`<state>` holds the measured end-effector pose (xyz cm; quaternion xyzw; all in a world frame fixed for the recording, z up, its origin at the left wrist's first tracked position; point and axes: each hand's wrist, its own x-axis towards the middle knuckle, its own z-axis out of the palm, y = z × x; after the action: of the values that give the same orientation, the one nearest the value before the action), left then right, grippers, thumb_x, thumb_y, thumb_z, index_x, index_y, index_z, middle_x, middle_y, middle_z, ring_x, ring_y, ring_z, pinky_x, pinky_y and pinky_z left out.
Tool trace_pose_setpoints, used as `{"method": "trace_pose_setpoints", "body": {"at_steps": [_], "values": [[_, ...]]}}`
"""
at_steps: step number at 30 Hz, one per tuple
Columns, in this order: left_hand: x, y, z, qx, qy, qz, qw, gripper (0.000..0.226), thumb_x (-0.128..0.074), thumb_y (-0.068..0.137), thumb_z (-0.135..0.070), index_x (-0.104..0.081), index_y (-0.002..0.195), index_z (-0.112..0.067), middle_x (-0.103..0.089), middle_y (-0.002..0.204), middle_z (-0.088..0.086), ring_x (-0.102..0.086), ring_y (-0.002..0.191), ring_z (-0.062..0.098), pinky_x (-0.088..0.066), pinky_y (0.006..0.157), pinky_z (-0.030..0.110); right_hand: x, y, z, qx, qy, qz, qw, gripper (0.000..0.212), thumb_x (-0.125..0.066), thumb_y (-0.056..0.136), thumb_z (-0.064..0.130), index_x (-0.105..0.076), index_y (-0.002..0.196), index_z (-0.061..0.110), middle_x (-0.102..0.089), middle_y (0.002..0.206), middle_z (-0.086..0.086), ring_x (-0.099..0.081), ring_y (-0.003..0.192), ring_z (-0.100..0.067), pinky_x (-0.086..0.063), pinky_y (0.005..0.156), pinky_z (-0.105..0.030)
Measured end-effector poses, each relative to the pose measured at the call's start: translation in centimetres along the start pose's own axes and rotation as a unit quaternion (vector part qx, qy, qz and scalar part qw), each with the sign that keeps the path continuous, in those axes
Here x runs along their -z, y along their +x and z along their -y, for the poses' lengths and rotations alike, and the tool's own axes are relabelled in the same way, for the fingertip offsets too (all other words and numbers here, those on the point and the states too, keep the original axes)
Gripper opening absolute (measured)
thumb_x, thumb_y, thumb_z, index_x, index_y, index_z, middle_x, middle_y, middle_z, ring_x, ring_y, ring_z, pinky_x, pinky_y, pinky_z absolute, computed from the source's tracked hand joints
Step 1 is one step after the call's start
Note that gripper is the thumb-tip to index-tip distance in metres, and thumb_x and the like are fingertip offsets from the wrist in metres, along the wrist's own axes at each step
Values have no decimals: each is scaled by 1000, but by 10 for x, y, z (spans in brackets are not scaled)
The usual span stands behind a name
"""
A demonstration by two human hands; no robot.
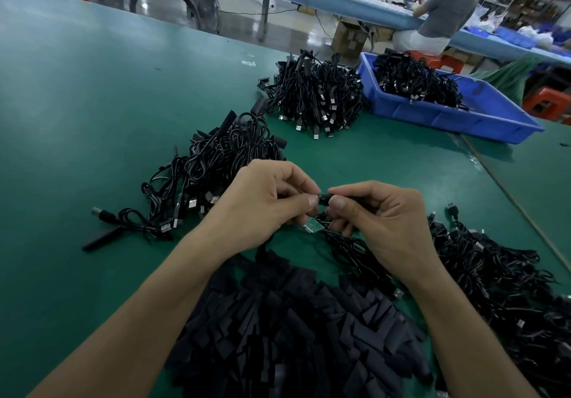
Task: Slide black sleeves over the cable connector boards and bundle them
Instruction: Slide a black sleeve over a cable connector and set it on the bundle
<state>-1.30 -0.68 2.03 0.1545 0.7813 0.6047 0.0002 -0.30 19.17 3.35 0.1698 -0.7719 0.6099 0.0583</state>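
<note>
**Head view: sleeve presented to board, mid-bench.** The left hand (265,203) and right hand (380,221) met above the middle of the green-matted bench (92,104). The right hand's thumb and curled fingers gripped a short black tubular sleeve (324,199) along its length, with its open mouth turned toward the left hand. The left hand's fingers were curled, with thumb and forefinger pinching at that mouth. Whether a board lay between them was hidden.

Just below the fingertips a small green connector board (312,227) showed, beside thin black cable (349,249) trailing toward the near edge. Which fingers held the board could not be told.

A heap of loose black sleeves (293,320) lay at the near edge and a tangle of black cables (494,274) along the right edge. One coiled cable bundle (216,162) sat left of the middle and another (315,97) toward the far edge. A blue plastic tray (432,113) of further cables stood near the far right corner.

**Handling (judged).**
- **Sleeve:** it appeared light, soft and thin-walled, and was likely to flatten under a hard pinch. It was best held by its sides just behind the mouth, so that the opening stayed round.
- **Board:** it looked stiff but delicate where it joined the cable, and was best held by its edges or by the cable close behind it.
- **Cable:** it seemed limp and prone to tangling.
</note>
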Motion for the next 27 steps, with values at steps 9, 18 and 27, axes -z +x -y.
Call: {"method": "trace_pose_setpoints", "body": {"at_steps": [9,18,27], "values": [[-1,-1,-4,26,-44,10,999,8,-74,91,-13,-68,93,-17,-76,72,4,-73,66,13,-53,60,17,-2,2,4,6,-9,23,1000,17,-75,79,20,-75,95,18,-77,80,-1,-71,66,-15,-56,62,-23],[-4,-2,-9,9,-37,5,999,19,-72,91,-10,-61,99,-23,-78,81,-4,-75,76,19,-62,78,42,-9,2,4,19,14,-143,989,35,-79,73,28,-68,106,28,-76,81,-1,-73,69,-16,-56,65,-20],[-17,-5,-9,-20,-24,-63,998,30,-74,89,-8,-50,84,-25,-75,77,4,-75,75,19,-60,77,53,-32,-3,4,65,-21,-184,981,40,-74,88,16,-62,118,39,-76,88,16,-73,81,-6,-55,73,-17]]}}
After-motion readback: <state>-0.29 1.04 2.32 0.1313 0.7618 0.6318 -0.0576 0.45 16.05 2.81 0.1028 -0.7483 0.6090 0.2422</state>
